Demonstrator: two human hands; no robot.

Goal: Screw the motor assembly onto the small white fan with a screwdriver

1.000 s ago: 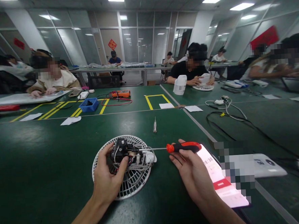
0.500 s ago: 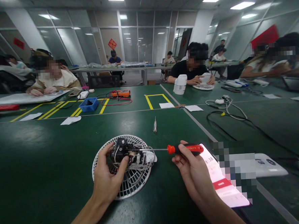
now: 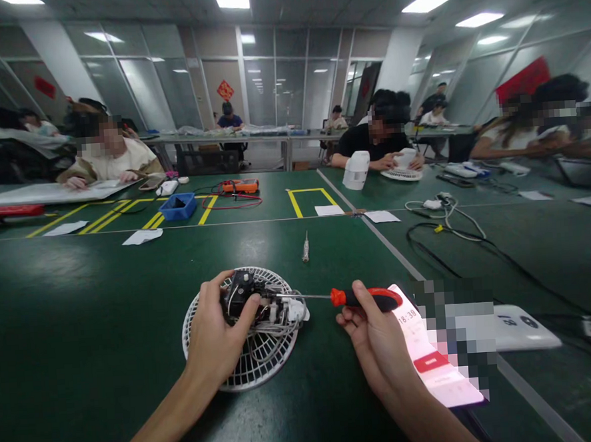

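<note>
A round white fan grille (image 3: 255,377) lies flat on the green table, carrying a fan motor assembly (image 3: 237,294) with a black housing, loose wires and white plastic parts. My left hand (image 3: 215,329) grips the black housing, thumb on the near side and fingers round its left. In my right hand (image 3: 377,336) is a screwdriver (image 3: 366,297) with a red and black handle, held level. Its shaft points left and reaches in among the motor parts; the exact contact of the tip is hidden. A small clear-handled screwdriver (image 3: 306,248) lies beyond the grille.
A lit phone (image 3: 442,372) lies beside my right forearm, near a white device (image 3: 527,327) and black cables (image 3: 508,255). Farther off are a blue bin (image 3: 178,208), an orange multimeter (image 3: 240,186), paper slips (image 3: 143,237) and a white fan part (image 3: 356,170). Several people sit across the tables.
My left fingers and thumb have shifted slightly on the housing. The right hand has turned a little around the screwdriver handle, whose visible side looks different. The view has moved slightly.
</note>
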